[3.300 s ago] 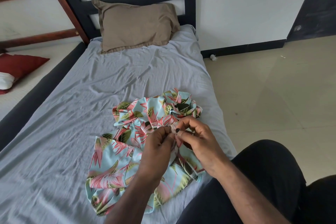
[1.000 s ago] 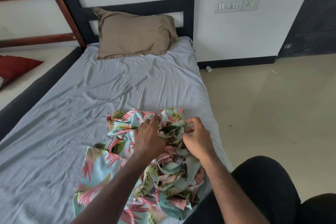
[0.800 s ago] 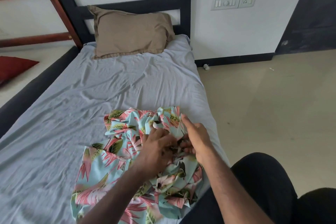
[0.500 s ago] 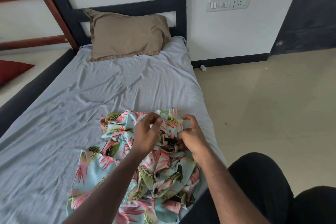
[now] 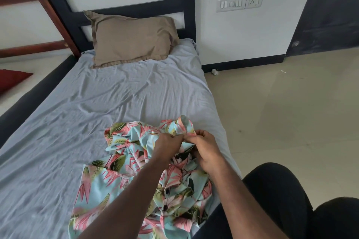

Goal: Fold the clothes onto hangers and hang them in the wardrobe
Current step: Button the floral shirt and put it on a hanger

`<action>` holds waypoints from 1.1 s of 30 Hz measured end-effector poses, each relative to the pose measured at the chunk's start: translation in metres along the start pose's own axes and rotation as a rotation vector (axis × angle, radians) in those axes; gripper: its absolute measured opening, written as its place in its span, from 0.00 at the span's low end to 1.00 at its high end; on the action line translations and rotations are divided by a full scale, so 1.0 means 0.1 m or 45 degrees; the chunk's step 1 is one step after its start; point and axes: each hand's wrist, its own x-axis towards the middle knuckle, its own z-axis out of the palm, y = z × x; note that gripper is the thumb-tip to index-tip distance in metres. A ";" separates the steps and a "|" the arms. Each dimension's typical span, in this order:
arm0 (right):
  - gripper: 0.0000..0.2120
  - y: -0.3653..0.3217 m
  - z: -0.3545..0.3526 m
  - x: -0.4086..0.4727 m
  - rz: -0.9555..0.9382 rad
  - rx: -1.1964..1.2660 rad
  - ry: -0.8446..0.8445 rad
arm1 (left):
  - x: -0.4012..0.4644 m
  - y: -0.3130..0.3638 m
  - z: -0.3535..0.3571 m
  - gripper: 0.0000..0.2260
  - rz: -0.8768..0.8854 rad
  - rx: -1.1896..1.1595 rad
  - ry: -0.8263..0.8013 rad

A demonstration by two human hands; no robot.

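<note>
Pinching the floral shirt [image 5: 136,172] near its placket, left hand [image 5: 168,146] and right hand [image 5: 206,149] both curled on cloth; thin, limp, slippery — I'd grip seams.

left hand [image 5: 168,144], right hand [image 5: 206,146], fingertips meeting, both pinching

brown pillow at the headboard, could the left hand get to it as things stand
Probably not without leaning forward: the brown pillow lies at the far end, and the left hand is pinching the floral shirt. Nothing blocks the way.
</note>
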 end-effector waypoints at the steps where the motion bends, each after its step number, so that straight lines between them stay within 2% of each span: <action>1: 0.09 -0.01 0.01 -0.03 0.037 0.024 -0.093 | 0.01 -0.01 -0.03 0.23 -0.029 -0.074 -0.019; 3: 0.11 -0.01 0.02 -0.05 0.077 0.029 -0.211 | 0.03 -0.04 -0.05 0.25 -0.077 -0.123 -0.045; 4: 0.12 -0.01 0.01 -0.06 0.080 0.028 -0.223 | 0.04 -0.05 -0.06 0.22 -0.095 -0.123 -0.049; 7: 0.11 0.01 -0.02 -0.02 0.103 0.023 -0.101 | 0.02 -0.06 -0.10 0.03 -0.165 -0.230 -0.027; 9: 0.09 0.04 -0.04 0.02 0.101 -0.032 -0.011 | 0.01 -0.06 -0.14 0.03 -0.253 -0.517 -0.042; 12: 0.08 0.00 -0.05 0.00 0.089 -0.061 -0.012 | -0.04 -0.02 -0.25 0.08 -0.392 -0.935 -0.105; 14: 0.06 -0.07 -0.07 -0.01 0.083 0.055 -0.033 | -0.05 0.00 -0.36 0.14 -0.421 -1.103 -0.157; 16: 0.03 -0.12 -0.13 0.01 0.066 0.241 -0.051 | -0.04 -0.02 -0.49 0.14 -0.376 -1.240 -0.169; 18: 0.08 -0.12 -0.17 0.05 0.096 0.402 -0.053 | -0.06 -0.03 -0.60 0.15 -0.266 -1.277 -0.170; 20: 0.11 -0.13 -0.18 0.01 0.142 0.449 -0.111 | -0.10 -0.05 -0.65 0.16 -0.168 -1.176 -0.184; 23: 0.13 -0.20 -0.13 -0.11 0.160 0.505 -0.206 | -0.12 -0.08 -0.64 0.09 -0.049 -1.019 -0.195; 25: 0.12 -0.24 -0.11 -0.16 0.141 0.510 -0.258 | -0.13 -0.07 -0.66 0.09 -0.048 -0.980 -0.164; 27: 0.11 -0.22 -0.10 -0.16 0.050 0.425 -0.250 | -0.15 -0.01 -0.69 0.10 -0.132 -1.012 -0.133; 30: 0.11 -0.12 -0.13 -0.08 -0.314 -0.052 -0.104 | -0.16 0.05 -0.71 0.14 -0.172 -1.024 -0.168; 33: 0.02 -0.06 -0.14 -0.02 -0.657 -0.451 0.037 | -0.16 0.05 -0.72 0.16 -0.140 -0.937 -0.223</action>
